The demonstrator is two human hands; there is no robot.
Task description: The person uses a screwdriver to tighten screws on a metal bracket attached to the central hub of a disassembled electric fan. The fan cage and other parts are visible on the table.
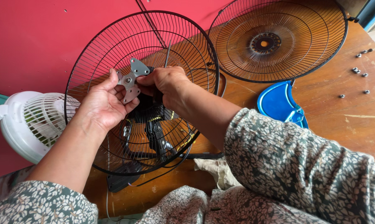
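Observation:
A black wire fan guard (112,45) stands tilted in front of me, with the dark fan motor (152,124) behind its centre. My left hand (102,101) and my right hand (164,83) meet at the guard's hub. Between them sits a grey metal three-armed bracket (132,76) with holes in it. The left hand's fingers cup the bracket from the left and below. My right hand pinches at its right side, fingers curled tight. A black cable (196,155) runs from the motor along the table.
A second wire guard (279,39) lies flat on the wooden table (341,120) at the back right. A blue fan blade (279,101) lies beside my right sleeve. Several small screws and nuts (360,72) are scattered far right. A white small fan (34,120) sits at left; a cloth (214,170) lies under my arm.

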